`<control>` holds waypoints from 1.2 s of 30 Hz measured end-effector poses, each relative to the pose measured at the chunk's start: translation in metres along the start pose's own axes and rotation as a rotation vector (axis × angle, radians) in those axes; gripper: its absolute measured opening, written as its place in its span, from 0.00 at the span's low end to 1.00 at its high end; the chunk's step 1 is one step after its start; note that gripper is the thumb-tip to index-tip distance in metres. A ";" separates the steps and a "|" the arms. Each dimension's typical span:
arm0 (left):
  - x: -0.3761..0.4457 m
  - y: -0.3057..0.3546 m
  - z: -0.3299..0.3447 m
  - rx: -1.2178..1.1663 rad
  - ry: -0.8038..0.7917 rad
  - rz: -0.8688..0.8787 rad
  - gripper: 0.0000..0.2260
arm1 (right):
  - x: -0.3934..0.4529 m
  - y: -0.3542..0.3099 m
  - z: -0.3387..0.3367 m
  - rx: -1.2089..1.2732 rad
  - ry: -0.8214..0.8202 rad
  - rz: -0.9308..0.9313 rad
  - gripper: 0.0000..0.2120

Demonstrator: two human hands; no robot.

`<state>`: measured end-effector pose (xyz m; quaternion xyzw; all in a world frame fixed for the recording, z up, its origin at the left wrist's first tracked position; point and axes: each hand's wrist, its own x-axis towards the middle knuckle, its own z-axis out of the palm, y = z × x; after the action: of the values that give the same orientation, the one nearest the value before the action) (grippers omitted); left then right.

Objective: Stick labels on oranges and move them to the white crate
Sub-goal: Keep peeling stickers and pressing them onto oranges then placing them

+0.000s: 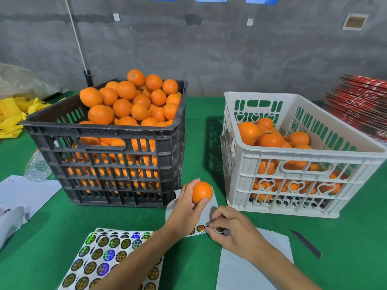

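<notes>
Far left on the green desk (pixel 188 258), yellow foam pieces (pixel 12 116) are heaped, with a clear plastic bottle (pixel 36 167) lying just beside the black crate (pixel 109 162). That crate is piled above its rim with oranges (pixel 129 101). Down front, sheets of round holographic labels (pixel 104 256) are spread flat. An orange (pixel 202 192) is gripped in the left hand (pixel 188 208), thumb and fingers curled round it, lifted above a white backing strip (pixel 173 204) between the two crates. At the strip's near edge, a label (pixel 218 229) is being pinched by the fingertips of the right hand (pixel 232 229). A blank white sheet (pixel 255 266) is seen under that forearm, a dark blade (pixel 305 243) beside it. The white crate (pixel 293 164) is partly filled with oranges. Red flat cartons (pixel 360 105) are stacked far right.
</notes>
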<state>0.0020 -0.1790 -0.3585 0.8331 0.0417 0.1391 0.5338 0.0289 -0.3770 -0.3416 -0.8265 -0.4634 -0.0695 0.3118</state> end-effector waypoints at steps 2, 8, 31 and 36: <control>0.000 0.000 0.000 0.001 -0.001 0.000 0.26 | -0.001 0.001 0.002 0.046 0.014 0.006 0.11; 0.000 0.000 0.000 -0.010 -0.021 -0.004 0.26 | -0.002 -0.001 0.001 0.030 0.021 -0.011 0.07; 0.030 0.182 -0.056 -0.420 0.126 0.081 0.25 | 0.104 -0.088 -0.114 -0.547 0.510 -0.063 0.33; 0.074 0.222 -0.082 -0.341 0.048 0.195 0.12 | 0.133 -0.084 -0.150 -0.495 0.550 0.160 0.32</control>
<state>0.0329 -0.1858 -0.1130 0.7271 -0.0508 0.2150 0.6501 0.0620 -0.3364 -0.1307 -0.8609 -0.2657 -0.3740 0.2199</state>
